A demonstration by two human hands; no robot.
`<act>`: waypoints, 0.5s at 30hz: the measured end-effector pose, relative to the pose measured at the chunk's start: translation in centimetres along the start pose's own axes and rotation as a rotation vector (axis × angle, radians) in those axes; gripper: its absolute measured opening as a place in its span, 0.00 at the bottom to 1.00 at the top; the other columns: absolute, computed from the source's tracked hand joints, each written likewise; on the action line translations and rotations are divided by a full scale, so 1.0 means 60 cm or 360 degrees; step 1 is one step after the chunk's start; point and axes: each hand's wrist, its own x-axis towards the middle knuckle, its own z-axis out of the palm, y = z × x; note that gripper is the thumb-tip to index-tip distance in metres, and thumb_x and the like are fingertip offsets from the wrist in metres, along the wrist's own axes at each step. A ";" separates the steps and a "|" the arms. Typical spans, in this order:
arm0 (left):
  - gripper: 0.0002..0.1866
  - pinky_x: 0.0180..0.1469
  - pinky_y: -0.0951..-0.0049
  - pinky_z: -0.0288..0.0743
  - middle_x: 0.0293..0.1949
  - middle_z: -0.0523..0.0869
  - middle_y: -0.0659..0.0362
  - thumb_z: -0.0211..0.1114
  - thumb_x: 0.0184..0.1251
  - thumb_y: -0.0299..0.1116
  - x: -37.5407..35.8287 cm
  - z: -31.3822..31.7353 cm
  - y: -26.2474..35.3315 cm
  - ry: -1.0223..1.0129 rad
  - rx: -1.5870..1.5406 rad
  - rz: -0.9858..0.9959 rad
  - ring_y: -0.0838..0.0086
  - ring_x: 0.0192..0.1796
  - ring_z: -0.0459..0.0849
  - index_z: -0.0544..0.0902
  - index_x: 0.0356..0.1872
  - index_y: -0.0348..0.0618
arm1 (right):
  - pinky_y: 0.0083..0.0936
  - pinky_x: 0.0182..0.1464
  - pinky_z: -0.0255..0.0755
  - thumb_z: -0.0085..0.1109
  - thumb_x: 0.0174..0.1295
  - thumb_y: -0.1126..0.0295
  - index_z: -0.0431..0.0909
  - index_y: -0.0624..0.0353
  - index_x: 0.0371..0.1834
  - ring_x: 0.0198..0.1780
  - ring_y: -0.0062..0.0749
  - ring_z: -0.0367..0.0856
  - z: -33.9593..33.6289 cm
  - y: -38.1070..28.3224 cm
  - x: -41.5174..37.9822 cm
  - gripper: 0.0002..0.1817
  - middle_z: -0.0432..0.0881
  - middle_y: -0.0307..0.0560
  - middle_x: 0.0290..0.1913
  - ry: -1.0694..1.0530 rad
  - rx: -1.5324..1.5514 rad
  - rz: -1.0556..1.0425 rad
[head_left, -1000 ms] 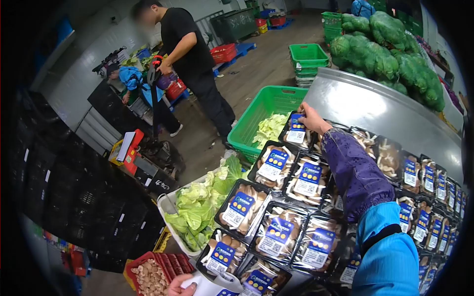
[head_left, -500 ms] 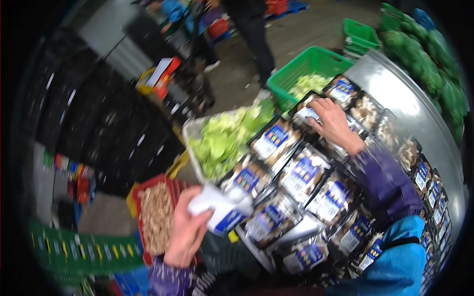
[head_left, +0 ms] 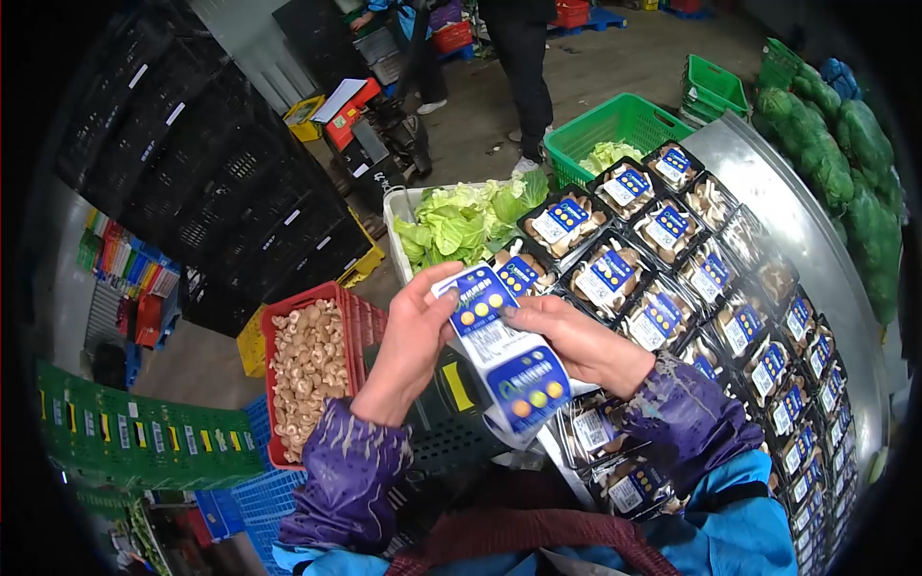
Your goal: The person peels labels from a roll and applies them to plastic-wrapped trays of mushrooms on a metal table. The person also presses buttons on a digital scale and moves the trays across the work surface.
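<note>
A strip of blue-and-white printed labels (head_left: 495, 338) hangs in front of me, its lower end curling down. My left hand (head_left: 408, 331) is closed on the strip's upper left side, thumb on its face. At the right edge, my right hand (head_left: 586, 341) pinches the same strip between thumb and fingers. Just beyond and to the right stand rows of film-wrapped black trays of mushrooms (head_left: 607, 276). Most trays nearby carry a blue-and-white label; a few at the far right side (head_left: 711, 202) show plain film.
The trays cover a steel table (head_left: 768, 158). A white crate of leafy greens (head_left: 396, 240) and a green basket (head_left: 615, 120) stand beyond. At left are a red crate of loose mushrooms (head_left: 357, 331) and stacked black crates (head_left: 206, 144). People stand at the back.
My right hand has come back from a far tray to the label strip. My left hand has raised the strip toward the middle. The far tray now shows a label lying flat.
</note>
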 end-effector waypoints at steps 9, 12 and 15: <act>0.14 0.39 0.80 0.78 0.40 0.80 0.56 0.48 0.70 0.23 0.033 -0.042 -0.004 0.0232 -0.0083 0.0216 0.79 0.37 0.81 0.70 0.55 0.34 | 0.19 0.46 0.74 0.63 0.54 0.76 0.73 0.63 0.54 0.42 0.19 0.79 -0.019 0.019 -0.056 0.22 0.81 0.41 0.45 -0.0265 -0.0809 -0.0028; 0.14 0.36 0.82 0.77 0.40 0.80 0.56 0.47 0.68 0.21 0.045 -0.057 0.004 0.0345 -0.0144 0.0259 0.80 0.37 0.80 0.71 0.54 0.35 | 0.19 0.48 0.74 0.64 0.53 0.77 0.73 0.63 0.53 0.45 0.20 0.79 -0.031 0.034 -0.073 0.22 0.81 0.43 0.46 -0.0282 -0.0722 -0.0008; 0.14 0.38 0.81 0.76 0.41 0.80 0.56 0.49 0.67 0.22 0.057 -0.079 -0.007 0.0347 -0.0063 0.0365 0.78 0.39 0.81 0.73 0.52 0.35 | 0.20 0.50 0.73 0.64 0.52 0.78 0.73 0.64 0.53 0.45 0.21 0.79 -0.031 0.030 -0.090 0.23 0.82 0.44 0.46 -0.0195 -0.0991 0.0022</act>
